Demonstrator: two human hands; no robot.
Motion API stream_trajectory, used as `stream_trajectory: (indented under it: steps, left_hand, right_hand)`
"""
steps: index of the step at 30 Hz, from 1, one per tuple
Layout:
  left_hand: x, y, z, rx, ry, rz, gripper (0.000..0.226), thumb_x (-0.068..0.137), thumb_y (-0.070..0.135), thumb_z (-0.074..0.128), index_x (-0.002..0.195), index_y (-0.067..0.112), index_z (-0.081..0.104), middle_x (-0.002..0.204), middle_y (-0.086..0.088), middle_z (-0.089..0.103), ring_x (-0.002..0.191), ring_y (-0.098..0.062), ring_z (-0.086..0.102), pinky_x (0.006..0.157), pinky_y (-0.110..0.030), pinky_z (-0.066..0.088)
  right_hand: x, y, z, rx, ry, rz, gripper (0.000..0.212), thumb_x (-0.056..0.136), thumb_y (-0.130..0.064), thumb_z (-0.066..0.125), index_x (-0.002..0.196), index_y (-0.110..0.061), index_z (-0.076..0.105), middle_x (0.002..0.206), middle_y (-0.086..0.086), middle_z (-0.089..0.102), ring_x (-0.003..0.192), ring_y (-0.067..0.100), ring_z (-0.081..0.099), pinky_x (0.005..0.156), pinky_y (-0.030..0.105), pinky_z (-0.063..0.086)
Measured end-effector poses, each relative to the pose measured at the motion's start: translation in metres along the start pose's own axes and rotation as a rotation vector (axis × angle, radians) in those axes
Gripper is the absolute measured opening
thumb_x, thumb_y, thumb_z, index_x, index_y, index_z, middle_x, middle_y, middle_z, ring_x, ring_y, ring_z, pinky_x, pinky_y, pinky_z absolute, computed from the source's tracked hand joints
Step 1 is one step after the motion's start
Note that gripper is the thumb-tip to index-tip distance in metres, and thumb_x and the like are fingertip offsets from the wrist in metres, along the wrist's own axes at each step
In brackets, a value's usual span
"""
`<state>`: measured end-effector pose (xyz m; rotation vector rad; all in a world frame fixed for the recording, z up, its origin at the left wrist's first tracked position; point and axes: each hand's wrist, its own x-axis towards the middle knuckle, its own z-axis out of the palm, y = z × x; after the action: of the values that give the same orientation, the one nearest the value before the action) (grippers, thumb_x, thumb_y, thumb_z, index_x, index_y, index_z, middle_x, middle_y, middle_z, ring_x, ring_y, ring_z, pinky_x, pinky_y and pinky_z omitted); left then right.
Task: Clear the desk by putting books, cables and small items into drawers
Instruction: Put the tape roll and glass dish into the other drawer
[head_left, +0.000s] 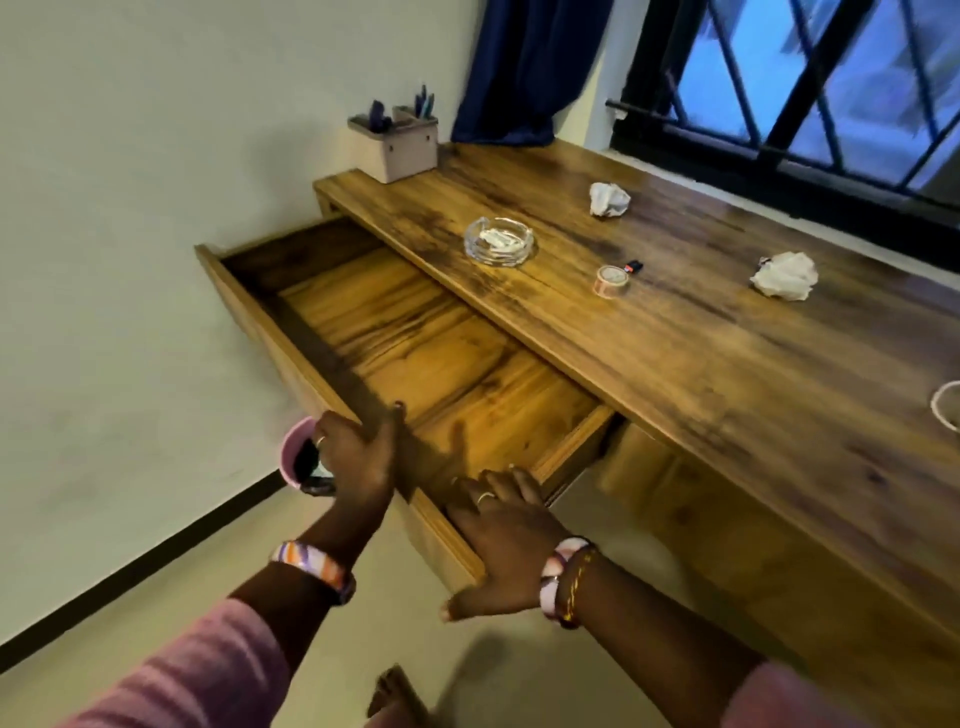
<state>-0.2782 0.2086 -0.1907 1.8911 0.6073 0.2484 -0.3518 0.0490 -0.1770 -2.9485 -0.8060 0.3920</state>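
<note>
Head view, landmark: the wooden desk (675, 332) under the barred window (810, 88)
Drawer (426, 353): pulled well out from the desk's front edge at its left end; its wooden bottom shows bare
Left hand (358, 457): fingers curled over the top of the drawer's front panel, gripping it; a pink object (296, 457) sits just behind this hand, and whether the hand holds it cannot be told
Right hand (504, 540): fingers straight and together, lying flat over the same front panel near its right corner; thumb spread out below
Glass ashtray (500, 241): on the desk top, just behind the open drawer
Tape roll (612, 280): right of the ashtray; a small dark item (634, 267) just beside it
Crumpled paper (609, 199): farther back on the desk; a second paper ball (784, 275) well to the right
Pen holder (395, 145): desk's far left corner, by the blue curtain (524, 67)
</note>
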Motion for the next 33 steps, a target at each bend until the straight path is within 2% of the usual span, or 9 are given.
stream_trajectory:
  steps: [2,5,9,13,16,19,25,30,33]
  left_hand:
    - [-0.011,-0.008,-0.021,0.119,-0.086,0.039,0.067,0.076,0.029,0.074,0.123,-0.002,0.036,0.121,-0.021,0.046,0.111,-0.043,0.048,0.092,-0.053,0.046]
    - [-0.019,-0.028,-0.049,0.127,-0.146,0.050,0.073,0.080,0.026,0.070,0.130,-0.003,0.026,0.127,-0.027,0.042,0.108,-0.051,0.050,0.085,-0.060,0.049]
    - [-0.028,-0.041,-0.084,0.106,-0.100,0.095,0.062,0.080,0.026,0.070,0.122,-0.001,0.033,0.115,-0.023,0.050,0.098,-0.039,0.056,0.076,-0.047,0.053]
    - [-0.030,-0.059,-0.114,0.101,-0.094,0.124,0.060,0.079,0.026,0.071,0.122,0.005,0.035,0.117,-0.017,0.054,0.100,-0.033,0.057,0.077,-0.043,0.054]
    - [-0.032,-0.075,-0.139,0.156,-0.109,0.113,0.072,0.081,0.026,0.069,0.133,0.003,0.026,0.120,-0.020,0.055,0.099,-0.036,0.060,0.077,-0.046,0.055]
    - [-0.035,-0.091,-0.164,0.180,-0.096,0.097,0.083,0.081,0.029,0.068,0.141,0.002,0.018,0.124,-0.022,0.054,0.101,-0.037,0.059,0.074,-0.040,0.053]
    - [-0.038,-0.101,-0.195,0.252,-0.120,0.078,0.079,0.083,0.027,0.066,0.138,-0.002,0.017,0.116,-0.022,0.058,0.093,-0.036,0.063,0.062,-0.034,0.051]
    - [-0.043,-0.093,-0.191,0.336,-0.171,0.024,0.084,0.087,0.027,0.060,0.143,-0.002,0.004,0.136,-0.025,0.043,0.116,-0.039,0.052,0.089,-0.046,0.050]
    - [-0.051,-0.093,-0.194,0.703,-0.146,0.146,0.076,0.086,0.026,0.058,0.144,0.002,0.015,0.150,-0.025,0.020,0.137,-0.042,0.024,0.101,-0.049,0.041]
  right_hand:
    - [-0.003,-0.019,-0.005,-0.104,-0.091,-0.086,0.103,0.057,-0.064,0.072,0.137,-0.020,0.027,0.145,0.014,0.031,0.131,0.036,0.025,0.109,0.053,0.012]
    - [-0.006,-0.050,-0.008,-0.215,-0.144,-0.160,0.104,0.054,-0.052,0.081,0.136,-0.016,0.028,0.136,0.017,0.041,0.119,0.037,0.037,0.103,0.052,0.024]
    - [-0.011,-0.090,-0.009,-0.274,-0.186,-0.172,0.093,0.063,-0.042,0.080,0.136,-0.017,0.027,0.135,0.014,0.043,0.123,0.036,0.037,0.104,0.052,0.024]
    - [-0.013,-0.124,-0.006,-0.251,-0.192,-0.174,0.088,0.067,-0.040,0.078,0.136,-0.016,0.028,0.135,0.014,0.042,0.124,0.036,0.036,0.105,0.053,0.023]
    - [-0.017,-0.150,-0.002,-0.223,-0.185,-0.193,0.087,0.068,-0.045,0.076,0.135,-0.016,0.029,0.135,0.014,0.043,0.124,0.036,0.036,0.105,0.054,0.022]
    - [-0.020,-0.176,0.004,-0.232,-0.183,-0.218,0.087,0.068,-0.047,0.075,0.135,-0.015,0.030,0.134,0.015,0.043,0.124,0.036,0.036,0.105,0.054,0.022]
    - [-0.020,-0.210,0.009,-0.284,-0.193,-0.229,0.086,0.071,-0.044,0.074,0.136,-0.014,0.028,0.137,0.016,0.041,0.127,0.037,0.035,0.106,0.055,0.021]
    - [-0.024,-0.201,0.014,-0.204,-0.157,-0.252,0.083,0.070,-0.042,0.075,0.135,-0.015,0.032,0.136,0.016,0.042,0.125,0.036,0.035,0.106,0.053,0.022]
    - [-0.028,-0.184,0.018,-0.122,-0.109,-0.290,0.080,0.071,-0.034,0.075,0.136,-0.018,0.031,0.141,0.016,0.036,0.129,0.035,0.030,0.109,0.049,0.020]
